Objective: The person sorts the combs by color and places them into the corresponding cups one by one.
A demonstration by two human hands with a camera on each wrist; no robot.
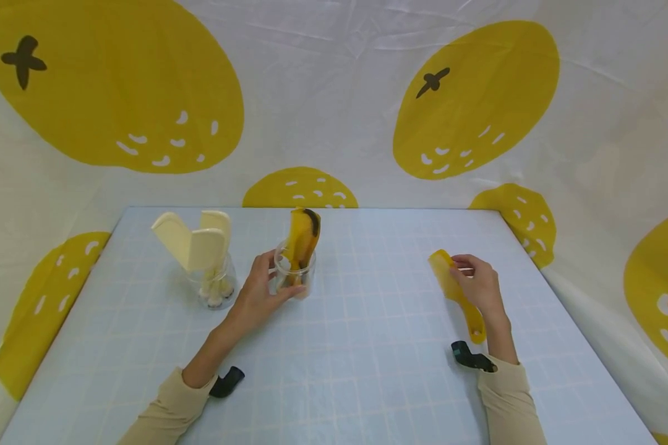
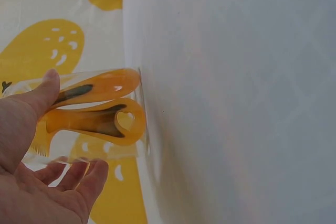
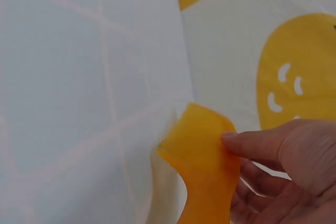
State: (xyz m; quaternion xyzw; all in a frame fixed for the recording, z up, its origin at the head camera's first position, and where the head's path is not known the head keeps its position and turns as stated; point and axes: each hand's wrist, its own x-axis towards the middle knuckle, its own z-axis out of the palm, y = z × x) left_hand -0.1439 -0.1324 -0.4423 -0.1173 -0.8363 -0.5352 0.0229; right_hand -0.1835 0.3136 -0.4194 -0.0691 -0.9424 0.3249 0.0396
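On the left, my left hand [image 1: 256, 295] grips a clear jar [image 1: 310, 279], thumb on one side and fingers on the other. Yellow-orange combs [image 1: 297, 233] with dark streaks stand in that jar, heads up. The left wrist view shows their handles [image 2: 100, 121] through the clear wall, one with a heart-shaped hole. Over on the right, my right hand [image 1: 481, 285] pinches a yellow comb [image 1: 471, 315] near its toothed head, thumb on the near face. The comb's handle, holed at its end, points toward me. Part of its edge is hidden by the fingers [image 3: 252, 145].
Left of my left hand stands a second clear jar [image 1: 231, 281] holding several cream, flat-headed utensils [image 1: 206, 247]. The table [image 1: 367, 346] has a pale blue checked cover. Behind and beside it hangs a white cloth [image 1: 323, 93] with large yellow fruit prints.
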